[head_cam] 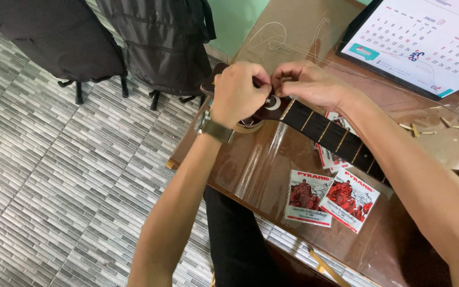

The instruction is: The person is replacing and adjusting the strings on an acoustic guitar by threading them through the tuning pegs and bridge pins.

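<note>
A dark guitar neck (328, 132) with metal frets lies across a brown table (272, 170), its headstock (216, 77) pointing toward the table's far left corner. My left hand (238, 91), with a wristwatch on the wrist, covers the headstock with its fingers pinched. My right hand (306, 81) meets it from the right, fingertips pinched together at the same spot. What they pinch is too small to see; it may be a thin guitar string. Loose pale strings (277, 33) curl on the table beyond the hands.
Two square string packets (331, 198) with red pictures lie near the table's front edge, more under the neck. A desk calendar (418, 42) stands at the far right. Small pegs (414, 128) and pale scraps lie at the right. Two dark bags (158, 42) stand on the tiled floor.
</note>
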